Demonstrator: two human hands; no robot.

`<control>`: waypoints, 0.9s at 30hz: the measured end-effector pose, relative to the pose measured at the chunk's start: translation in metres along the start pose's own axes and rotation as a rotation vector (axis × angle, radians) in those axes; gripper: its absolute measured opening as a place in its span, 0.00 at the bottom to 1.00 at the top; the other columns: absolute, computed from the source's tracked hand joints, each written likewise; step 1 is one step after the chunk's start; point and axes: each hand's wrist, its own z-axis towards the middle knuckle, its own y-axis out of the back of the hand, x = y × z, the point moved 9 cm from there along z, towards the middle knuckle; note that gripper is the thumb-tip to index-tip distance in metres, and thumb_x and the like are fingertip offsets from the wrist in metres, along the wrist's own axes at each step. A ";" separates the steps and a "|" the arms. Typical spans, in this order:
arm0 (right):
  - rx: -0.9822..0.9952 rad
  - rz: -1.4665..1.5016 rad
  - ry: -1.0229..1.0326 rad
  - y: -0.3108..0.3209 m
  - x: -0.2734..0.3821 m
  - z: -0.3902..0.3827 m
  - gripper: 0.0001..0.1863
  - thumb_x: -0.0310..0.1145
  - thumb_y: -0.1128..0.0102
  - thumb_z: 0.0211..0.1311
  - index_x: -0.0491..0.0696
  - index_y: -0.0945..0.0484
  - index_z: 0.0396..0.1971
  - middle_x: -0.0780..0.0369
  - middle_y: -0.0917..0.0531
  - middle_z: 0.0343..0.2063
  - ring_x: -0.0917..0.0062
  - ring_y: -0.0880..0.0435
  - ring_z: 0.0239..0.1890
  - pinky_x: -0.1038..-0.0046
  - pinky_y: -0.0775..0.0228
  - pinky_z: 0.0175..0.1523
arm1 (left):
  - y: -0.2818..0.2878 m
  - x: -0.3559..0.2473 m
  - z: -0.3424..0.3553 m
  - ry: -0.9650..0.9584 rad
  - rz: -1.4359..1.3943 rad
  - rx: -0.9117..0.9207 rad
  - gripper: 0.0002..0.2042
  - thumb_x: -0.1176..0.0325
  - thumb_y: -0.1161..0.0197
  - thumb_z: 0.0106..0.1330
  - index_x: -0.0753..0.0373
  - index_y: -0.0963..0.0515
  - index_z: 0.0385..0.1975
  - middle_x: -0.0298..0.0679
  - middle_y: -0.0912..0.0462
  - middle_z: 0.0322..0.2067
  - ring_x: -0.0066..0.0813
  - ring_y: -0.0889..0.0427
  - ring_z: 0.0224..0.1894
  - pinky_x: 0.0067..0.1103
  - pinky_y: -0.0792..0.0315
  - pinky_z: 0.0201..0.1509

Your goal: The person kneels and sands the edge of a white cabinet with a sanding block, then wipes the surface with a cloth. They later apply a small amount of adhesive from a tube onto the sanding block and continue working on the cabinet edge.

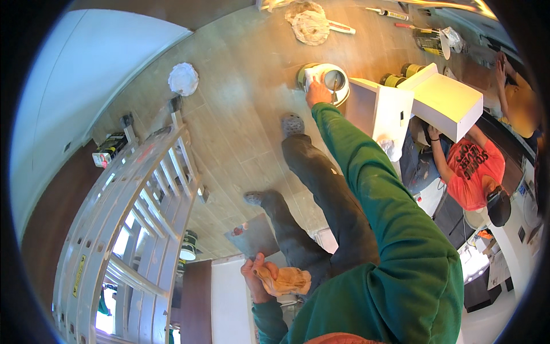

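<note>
My left hand (260, 278) is closed around a crumpled tan cloth (289, 281). The same hand holds a flat grey rectangular sheet (252, 235) with a reddish mark; its exact kind is unclear. My right arm stretches far forward, and my right hand (318, 93) is at a white bucket (342, 92) on the floor. Its fingers are bent onto a white, cloth-like piece (311, 73) at the rim. A round grey opening and a thin dark handle show at the bucket's top. The fingertips are partly hidden.
An aluminium ladder (114, 246) stands at left. White crumpled plastic (183, 79) and a round, smeared lid (310, 27) lie on the floor. At right are white drawer boxes (441, 103), paint cans (392, 79) and a co-worker in a red shirt (472, 166); another person (518, 103) is beyond.
</note>
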 end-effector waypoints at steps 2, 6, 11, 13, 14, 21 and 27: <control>0.105 -0.011 0.043 -0.007 0.006 0.001 0.15 0.34 0.48 0.61 0.42 0.23 0.44 0.46 0.16 0.36 0.54 0.14 0.39 0.55 0.22 0.44 | 0.002 0.001 -0.001 0.006 -0.029 -0.004 0.13 0.67 0.38 0.67 0.60 0.33 0.21 0.41 0.30 0.10 0.29 0.30 0.10 0.22 0.39 0.13; 0.078 -0.013 0.001 -0.007 -0.005 0.006 0.24 0.38 0.49 0.63 0.47 0.29 0.59 0.49 0.15 0.39 0.56 0.14 0.40 0.56 0.22 0.45 | 0.008 0.002 -0.002 -0.003 -0.047 -0.007 0.14 0.67 0.38 0.66 0.60 0.33 0.19 0.41 0.30 0.09 0.29 0.30 0.10 0.21 0.39 0.13; 0.054 0.011 0.059 0.003 0.004 0.006 0.22 0.40 0.54 0.64 0.39 0.25 0.48 0.43 0.17 0.37 0.49 0.16 0.41 0.53 0.24 0.49 | 0.012 0.003 -0.007 0.002 -0.072 0.009 0.13 0.68 0.38 0.66 0.63 0.30 0.20 0.43 0.27 0.11 0.28 0.28 0.11 0.20 0.39 0.14; 0.141 -0.082 0.136 0.001 0.011 0.006 0.23 0.41 0.55 0.65 0.38 0.24 0.48 0.41 0.19 0.43 0.49 0.17 0.44 0.53 0.25 0.51 | 0.019 0.005 -0.008 -0.006 -0.083 0.013 0.12 0.68 0.39 0.67 0.64 0.28 0.22 0.43 0.25 0.12 0.27 0.28 0.11 0.19 0.38 0.15; 0.142 -0.086 0.123 0.002 0.013 0.010 0.23 0.41 0.54 0.65 0.37 0.24 0.48 0.40 0.20 0.46 0.48 0.17 0.46 0.53 0.26 0.53 | 0.022 0.004 -0.007 -0.016 -0.084 0.007 0.11 0.67 0.38 0.67 0.64 0.27 0.23 0.43 0.25 0.12 0.26 0.27 0.11 0.19 0.38 0.15; 0.137 -0.117 0.136 0.011 0.025 0.000 0.25 0.41 0.48 0.63 0.37 0.25 0.52 0.38 0.32 0.60 0.49 0.20 0.52 0.56 0.29 0.59 | 0.039 0.008 -0.009 -0.022 -0.104 -0.032 0.10 0.66 0.37 0.66 0.65 0.24 0.27 0.42 0.23 0.13 0.25 0.26 0.12 0.18 0.36 0.16; 0.034 -0.116 0.218 0.059 0.067 -0.050 0.22 0.43 0.46 0.58 0.37 0.18 0.37 0.46 0.19 0.48 0.53 0.17 0.46 0.59 0.26 0.54 | 0.069 -0.016 -0.041 -0.101 -0.113 -0.088 0.09 0.65 0.39 0.67 0.64 0.23 0.31 0.39 0.23 0.14 0.25 0.26 0.12 0.19 0.36 0.16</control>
